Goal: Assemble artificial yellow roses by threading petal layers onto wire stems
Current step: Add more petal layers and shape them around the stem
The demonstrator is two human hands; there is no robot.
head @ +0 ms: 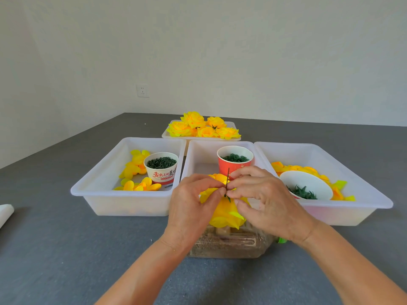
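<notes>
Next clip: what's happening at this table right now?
A person is building a yellow rose. Both hands, left hand and right hand, pinch a thin green wire stem that pokes up through yellow petal layers bunched beneath the fingers. Finished roses lie piled on the far tray; loose petals and cups of green parts sit in three white bins.

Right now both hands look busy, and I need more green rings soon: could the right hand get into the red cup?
Probably yes. The red cup stands open-topped just behind the right hand, nothing between them. But that hand pinches the wire stem and must let go first.
</notes>
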